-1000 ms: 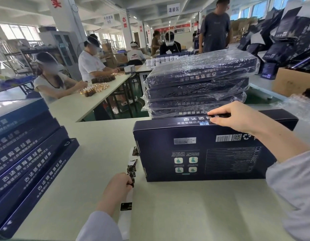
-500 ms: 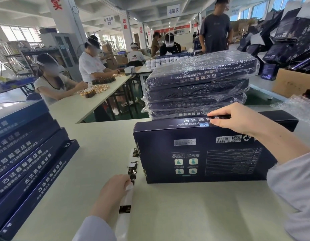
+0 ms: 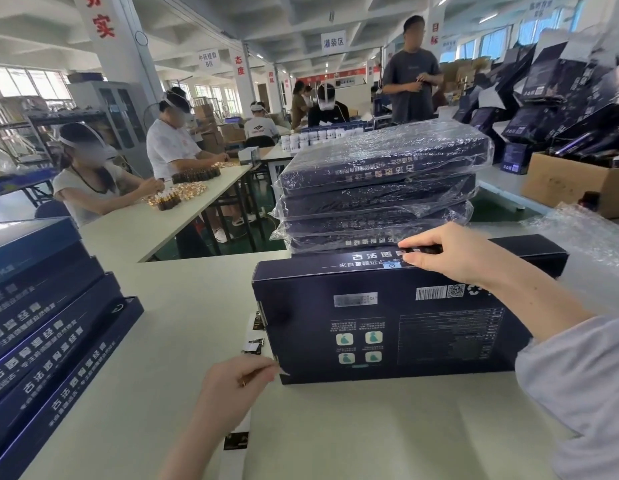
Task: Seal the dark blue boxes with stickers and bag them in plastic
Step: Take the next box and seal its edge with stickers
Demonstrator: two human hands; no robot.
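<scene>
Two hands work on one dark blue box (image 3: 387, 323), which stands on its long edge in the middle of the tabletop (image 3: 180, 306), printed back facing the camera. The right hand (image 3: 450, 258) has its grip on the box's top edge: the fingers curl over the far side and the thumb lies along the near side, just right of a small light blue sticker (image 3: 391, 266) stuck over that edge. The left hand (image 3: 232, 382) has a narrow grip, thumb and forefinger pinching a small dark sticker (image 3: 284, 372) right at the box's near left corner. Whether the sticker already touches the box cannot be told.

Under the left hand a white backing strip (image 3: 244, 422) lies on the tabletop and runs from the box's left end towards the near edge, with dark stickers on it.

Just behind the box, a stack of bagged boxes (image 3: 381, 188) sits in crinkled clear plastic. At the left, a leaning stack of bare blue boxes (image 3: 41, 323) rests on the tabletop. At the right, loose clear plastic (image 3: 585, 244) lies beside the box, and farther off stands a brown carton (image 3: 571, 181) full of dark packs.

On a far table to the left, seated people (image 3: 93, 181) handle small brown bottles (image 3: 169, 200).
</scene>
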